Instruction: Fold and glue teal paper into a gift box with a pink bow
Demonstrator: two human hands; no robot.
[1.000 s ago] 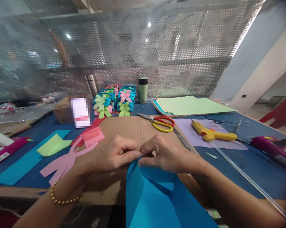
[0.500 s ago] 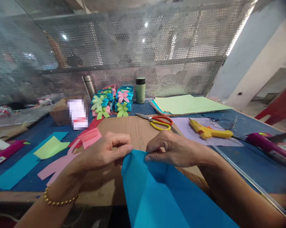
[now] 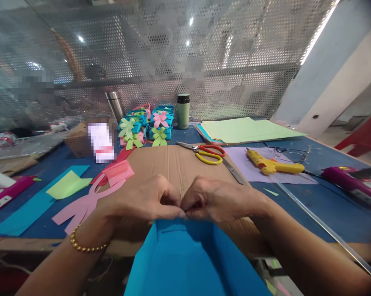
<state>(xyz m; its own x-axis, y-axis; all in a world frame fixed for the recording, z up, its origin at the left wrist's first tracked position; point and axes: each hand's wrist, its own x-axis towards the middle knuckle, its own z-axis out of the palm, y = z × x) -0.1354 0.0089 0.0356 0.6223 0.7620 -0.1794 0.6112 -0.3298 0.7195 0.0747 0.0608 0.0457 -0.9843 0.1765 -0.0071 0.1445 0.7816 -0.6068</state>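
Note:
A sheet of blue paper, folded up along its sides like a tray, stretches toward me at the front of the table. My left hand pinches its far edge, thumb and curled fingers pressed together. Right beside it, my right hand grips the same edge, and the two hands touch at the middle. The fingertips hide part of the fold between them. Beneath the hands lies a sheet of brown cardboard. Scissors with red and yellow handles rest on its far right part.
A yellow glue gun lies on purple paper at right, near a clear glue stick. Pink paper cutouts and a blue strip are at left. Decorated paper boxes, a green flask and stacked paper stand behind.
My hands have come together and now meet at the middle of the blue paper's far edge. The paper has turned to face me squarely, with both sides raised.

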